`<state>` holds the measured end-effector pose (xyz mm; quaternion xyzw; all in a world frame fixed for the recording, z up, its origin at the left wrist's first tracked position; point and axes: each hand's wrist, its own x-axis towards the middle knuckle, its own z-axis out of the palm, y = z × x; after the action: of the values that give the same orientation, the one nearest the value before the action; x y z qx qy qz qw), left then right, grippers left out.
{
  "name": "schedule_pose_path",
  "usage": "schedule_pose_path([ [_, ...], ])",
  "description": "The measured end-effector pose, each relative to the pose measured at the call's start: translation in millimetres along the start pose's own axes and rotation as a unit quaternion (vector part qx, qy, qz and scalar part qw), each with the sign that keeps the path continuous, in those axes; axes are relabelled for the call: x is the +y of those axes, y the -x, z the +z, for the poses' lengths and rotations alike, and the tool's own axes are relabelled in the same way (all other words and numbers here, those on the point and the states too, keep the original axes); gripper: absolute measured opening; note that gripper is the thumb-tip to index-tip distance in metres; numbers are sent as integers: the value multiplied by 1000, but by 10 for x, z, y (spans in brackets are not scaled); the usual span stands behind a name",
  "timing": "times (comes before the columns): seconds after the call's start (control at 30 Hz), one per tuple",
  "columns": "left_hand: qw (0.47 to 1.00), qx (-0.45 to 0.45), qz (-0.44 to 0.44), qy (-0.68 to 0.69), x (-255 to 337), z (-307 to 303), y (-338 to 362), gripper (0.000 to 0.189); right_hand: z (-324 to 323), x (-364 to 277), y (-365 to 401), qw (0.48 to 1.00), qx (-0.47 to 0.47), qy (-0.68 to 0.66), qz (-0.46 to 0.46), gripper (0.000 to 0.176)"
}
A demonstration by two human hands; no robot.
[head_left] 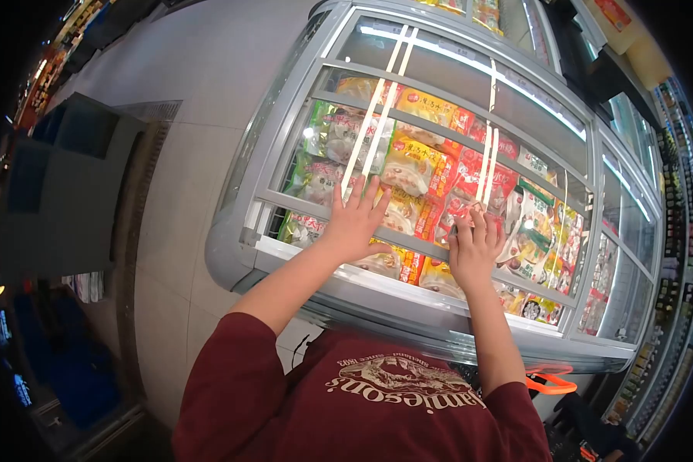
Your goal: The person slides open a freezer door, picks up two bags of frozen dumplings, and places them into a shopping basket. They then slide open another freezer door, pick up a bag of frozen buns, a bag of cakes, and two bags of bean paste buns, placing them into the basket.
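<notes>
Both hands rest on the sliding glass lid (300, 171) of a chest freezer (235, 231). My left hand (354, 223) lies with fingers spread near the lid's front frame bar. To its right, my right hand (477, 248) sits on the same bar, fingers extended and slightly bent. Neither hand holds anything. Under the glass lie several bags of frozen food: yellow bags (410, 165) in the middle, red bags (491, 175) to the right, green-and-clear bags (316, 177) at the left, and white-and-green bags (531, 223) farther right. Light reflections streak the glass.
Another freezer section (627, 254) adjoins at the right, with stocked shelves (674, 262) beyond. Pale floor tiles (185, 177) stretch along the left. A dark grey cabinet (61, 177) stands at far left. An orange handle (550, 383) shows beside my right arm.
</notes>
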<state>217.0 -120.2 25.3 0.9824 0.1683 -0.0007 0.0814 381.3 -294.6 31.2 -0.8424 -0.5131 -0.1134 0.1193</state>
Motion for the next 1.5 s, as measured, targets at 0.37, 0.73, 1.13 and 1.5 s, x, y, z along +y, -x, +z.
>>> schedule_pose_path([
  [0.37,990,127,43,-41,-570,173,-1416,64,388,646,-1243,999,9,15,-27,37],
  [0.73,983,169,34,-60,-874,195,-2283,56,692,1076,-2020,998,30,31,-41,33],
  [1.13,969,163,-136,127,-1150,1127,-1273,36,1804,-576,-1089,934,-63,-349,30,39],
  [1.5,732,81,-642,212,-2157,1472,-1443,54,3395,-366,-1698,509,-169,-736,413,53],
])
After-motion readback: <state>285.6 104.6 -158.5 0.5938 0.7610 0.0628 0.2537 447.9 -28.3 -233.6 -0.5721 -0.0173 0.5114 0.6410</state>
